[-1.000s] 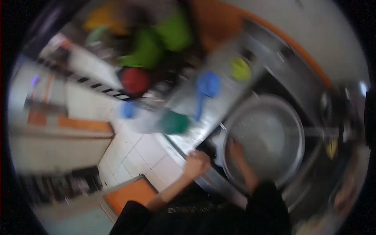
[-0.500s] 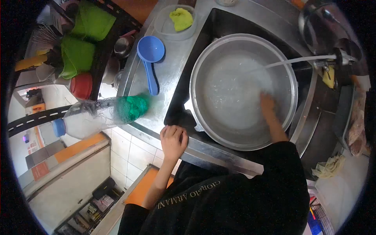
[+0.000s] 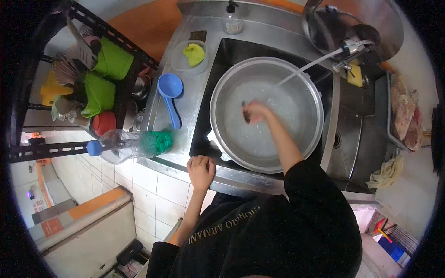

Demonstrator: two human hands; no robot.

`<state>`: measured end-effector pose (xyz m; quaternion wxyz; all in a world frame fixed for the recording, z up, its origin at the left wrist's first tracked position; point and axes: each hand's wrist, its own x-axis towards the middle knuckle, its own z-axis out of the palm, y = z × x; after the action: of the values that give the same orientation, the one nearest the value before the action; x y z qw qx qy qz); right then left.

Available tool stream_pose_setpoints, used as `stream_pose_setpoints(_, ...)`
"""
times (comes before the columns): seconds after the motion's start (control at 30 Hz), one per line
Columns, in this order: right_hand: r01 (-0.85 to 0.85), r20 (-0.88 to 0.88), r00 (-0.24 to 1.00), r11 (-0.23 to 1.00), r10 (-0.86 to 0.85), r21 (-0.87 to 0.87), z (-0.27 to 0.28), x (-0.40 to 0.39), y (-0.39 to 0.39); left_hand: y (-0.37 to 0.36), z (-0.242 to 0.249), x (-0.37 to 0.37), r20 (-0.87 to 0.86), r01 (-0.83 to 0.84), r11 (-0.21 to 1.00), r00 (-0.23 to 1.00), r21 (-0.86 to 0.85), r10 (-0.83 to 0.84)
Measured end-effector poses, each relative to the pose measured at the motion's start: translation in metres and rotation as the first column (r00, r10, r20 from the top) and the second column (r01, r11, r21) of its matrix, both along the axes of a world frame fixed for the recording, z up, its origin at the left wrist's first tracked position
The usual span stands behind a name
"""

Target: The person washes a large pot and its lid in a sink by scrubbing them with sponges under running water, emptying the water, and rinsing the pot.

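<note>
A large round metal pot [image 3: 220, 134] sits in the dark sink [image 3: 222, 50], with cloudy water inside. Water runs into it from the faucet [image 3: 345, 48]. Over the middle of the pot is my right hand [image 3: 257, 111], its fingers closed round a small dark brown thing [image 3: 246, 113], blurred and too indistinct to name. My left hand [image 3: 200, 172] lies on the sink's front metal edge, palm down, fingers extended and holding nothing.
On the counter left of the sink are a blue ladle [image 3: 170, 88], a plastic tub [image 3: 175, 58] with a yellow-green cloth [image 3: 194, 54], and a plastic bottle [image 3: 125, 143] lying sideways. A pump bottle [image 3: 232, 21] stands behind. A rack [image 3: 28, 152] holds green containers [image 3: 99, 94].
My right hand has moved from the pot's right side to its middle, and a dark thing now shows in its fingers. My left hand stays on the edge. The view has shifted.
</note>
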<state>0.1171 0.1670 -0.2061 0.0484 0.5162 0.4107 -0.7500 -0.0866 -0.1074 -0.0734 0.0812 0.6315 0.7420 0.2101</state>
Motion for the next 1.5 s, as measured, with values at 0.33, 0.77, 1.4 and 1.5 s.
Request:
stream_pose_setpoints(0.33, 0.858, -0.409, 0.513, 0.434, -0.755, 0.276, 0.11, 0.079, 0.018, -0.003, -0.001, -0.002, -0.024, 0.027, 1.0, 0.999, 0.014, -0.027)
stream_pose_setpoints(0.77, 0.989, -0.442, 0.143, 0.115, -0.886, 0.091, 0.144, 0.059, 0.169, 0.001, 0.0, 0.001, -0.066, 0.062, 0.996, 0.996, -0.07, -0.067)
stream_pose_setpoints(1.4, 0.827, -0.671, 0.154, 0.466, -0.725, -0.315, 0.096, 0.13, -0.081, 0.073, -0.054, 0.103, 0.24, 0.824, 0.238, 0.404, -0.514, -0.882)
stream_pose_setpoints(1.5, 0.316, 0.116, 0.845, 0.663, -0.521, 0.678, 0.11, 0.151, -0.143, 0.087, -0.068, 0.116, 0.282, 0.785, 0.081, 0.315, -0.614, -0.906)
